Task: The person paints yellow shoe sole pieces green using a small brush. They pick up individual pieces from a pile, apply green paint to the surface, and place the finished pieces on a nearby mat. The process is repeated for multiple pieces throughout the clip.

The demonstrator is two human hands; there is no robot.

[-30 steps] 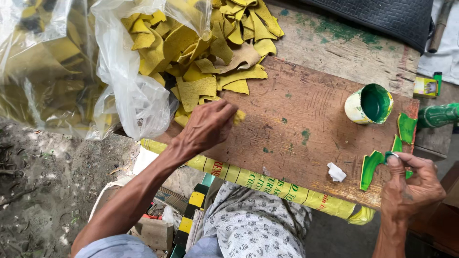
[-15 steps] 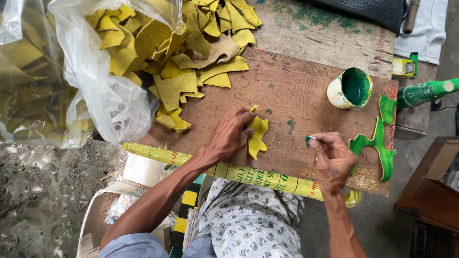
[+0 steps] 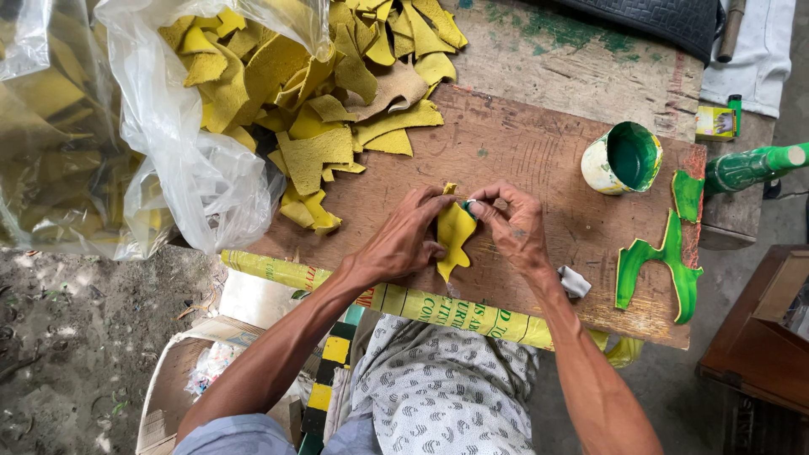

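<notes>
A yellow cut-out piece (image 3: pixel 453 232) lies on the brown wooden board (image 3: pixel 539 152), with both hands on it. My left hand (image 3: pixel 406 236) pins its left edge with the fingers. My right hand (image 3: pixel 510 223) pinches something small with a green tip against the piece's upper right edge. A small can of green paint (image 3: pixel 624 158) stands to the right. Two green-painted pieces (image 3: pixel 661 268) lie beyond it near the board's right edge.
A heap of yellow pieces (image 3: pixel 337 84) spills from a clear plastic bag (image 3: pixel 177 143) at upper left. A green bottle (image 3: pixel 750 168), a small box (image 3: pixel 716 123) and a white scrap (image 3: pixel 575 281) lie at right. A yellow printed strip (image 3: pixel 438 308) hangs along the board's near edge.
My left hand drew a yellow piece from the heap to the board's middle. My right hand came from the green pieces at the right over to it.
</notes>
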